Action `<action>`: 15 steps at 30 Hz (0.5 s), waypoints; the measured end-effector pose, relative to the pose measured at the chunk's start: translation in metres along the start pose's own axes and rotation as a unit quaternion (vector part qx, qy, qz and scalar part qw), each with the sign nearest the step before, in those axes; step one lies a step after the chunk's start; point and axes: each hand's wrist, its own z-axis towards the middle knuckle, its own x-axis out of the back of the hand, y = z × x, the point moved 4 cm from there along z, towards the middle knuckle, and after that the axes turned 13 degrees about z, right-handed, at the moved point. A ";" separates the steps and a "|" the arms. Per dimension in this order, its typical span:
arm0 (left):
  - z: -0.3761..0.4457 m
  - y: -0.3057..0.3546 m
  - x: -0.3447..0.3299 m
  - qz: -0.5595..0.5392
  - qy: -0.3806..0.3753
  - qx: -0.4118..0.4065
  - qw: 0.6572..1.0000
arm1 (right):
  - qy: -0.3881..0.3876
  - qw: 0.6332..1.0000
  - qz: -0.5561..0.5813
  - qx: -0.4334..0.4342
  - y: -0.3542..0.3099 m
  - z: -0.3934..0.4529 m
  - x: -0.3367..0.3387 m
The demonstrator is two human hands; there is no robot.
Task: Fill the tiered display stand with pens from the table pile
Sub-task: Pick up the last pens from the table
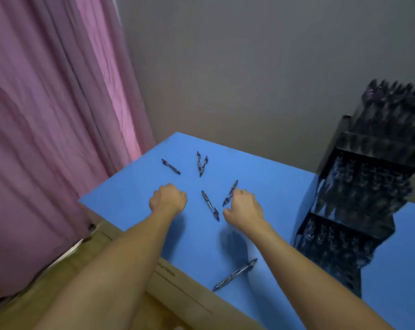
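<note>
Black tiered display stand (359, 186) stands at the right of the blue table top (273, 167), blurred; its tiers look packed with dark upright pens. 6 dark pens lie loose on the table: 1 at far left (170, 166), 2 forming a V (201, 165), 1 between the hands (210, 206), 1 near the front edge (235, 274). Left hand (169, 198) is a closed fist, knuckles up, holding nothing visible. Right hand (244, 207) has curled fingers at the 6th pen (230, 193); actual grip cannot be told.

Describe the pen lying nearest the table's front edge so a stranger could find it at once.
Start at the blue table and follow its front edge. The pen lies there below the right hand, alone, well apart from the pens scattered farther back.
</note>
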 end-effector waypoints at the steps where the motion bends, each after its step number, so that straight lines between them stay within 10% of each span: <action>1: 0.008 -0.002 0.002 -0.001 0.004 0.003 1.000 | -0.003 1.000 -0.005 -0.002 -0.001 0.008 -0.002; 15: 0.201 0.003 -0.015 -0.085 -0.028 0.029 0.996 | 0.036 0.998 0.024 -0.048 -0.021 0.135 -0.036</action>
